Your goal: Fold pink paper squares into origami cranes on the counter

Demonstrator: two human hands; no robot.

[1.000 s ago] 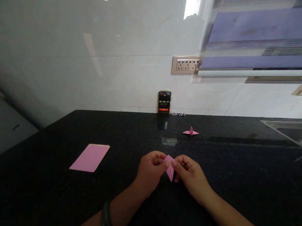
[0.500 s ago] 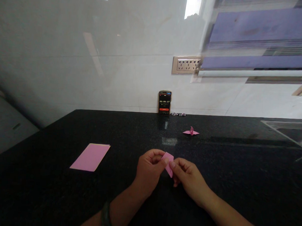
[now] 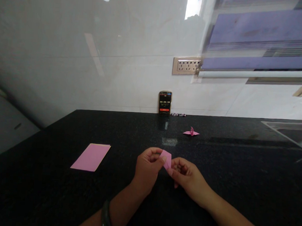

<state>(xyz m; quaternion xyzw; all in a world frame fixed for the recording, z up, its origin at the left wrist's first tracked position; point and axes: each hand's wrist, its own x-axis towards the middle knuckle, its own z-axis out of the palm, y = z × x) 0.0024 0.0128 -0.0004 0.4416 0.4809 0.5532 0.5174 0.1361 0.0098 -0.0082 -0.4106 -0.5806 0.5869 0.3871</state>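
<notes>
A small folded piece of pink paper [image 3: 166, 158] is pinched between both my hands just above the black counter [image 3: 226, 171]. My left hand [image 3: 147, 166] grips its upper left part with thumb and fingers curled. My right hand [image 3: 186, 177] pinches its lower right edge. A dark bangle sits on my left wrist.
A stack of flat pink sheets [image 3: 91, 157] lies on the counter to the left. A finished pink paper crane [image 3: 191, 132] stands further back. A phone [image 3: 164, 102] showing a timer leans on the tiled wall, beads beside it. A sink edge [image 3: 287, 128] is at the right.
The folded paper has turned and risen a little between my fingers, and my right hand has slid lower along it. The timer has advanced by a second.
</notes>
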